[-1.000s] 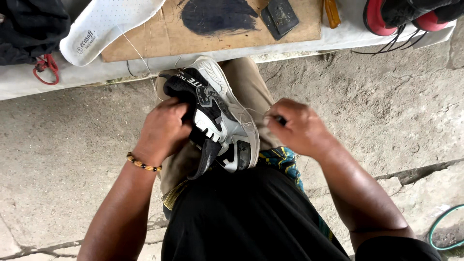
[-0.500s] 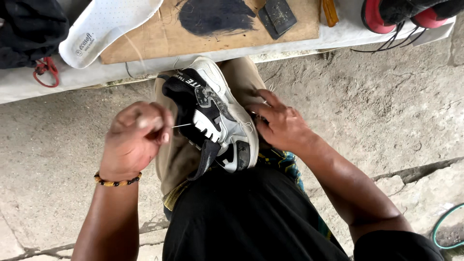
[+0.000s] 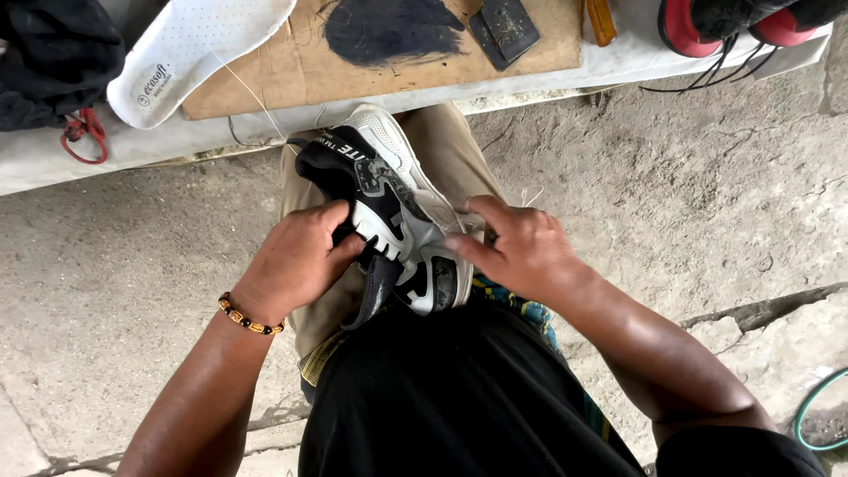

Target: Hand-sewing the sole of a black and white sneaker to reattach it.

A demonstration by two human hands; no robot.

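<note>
A black, white and grey sneaker (image 3: 389, 199) lies on my lap, toe pointing away from me. My left hand (image 3: 296, 261) grips its left side near the opening, fingers curled over the black upper. My right hand (image 3: 521, 252) presses on the sneaker's right side, thumb and fingertips at the sole edge. A thin pale thread (image 3: 256, 102) runs from the shoe's toe up toward the bench. I wear a beaded bracelet (image 3: 249, 318) on my left wrist.
A low bench (image 3: 124, 146) ahead carries a white insole (image 3: 190, 49), a wooden board (image 3: 397, 57) with a black stain, a dark block (image 3: 503, 26), red-and-black shoes (image 3: 733, 22) and a black bag (image 3: 49, 53). Concrete floor lies around; a green hose (image 3: 817, 406) at right.
My left hand, which had pulled the thread out to the left, has come back onto the sneaker. My right hand has shifted its fingers along the shoe's right edge.
</note>
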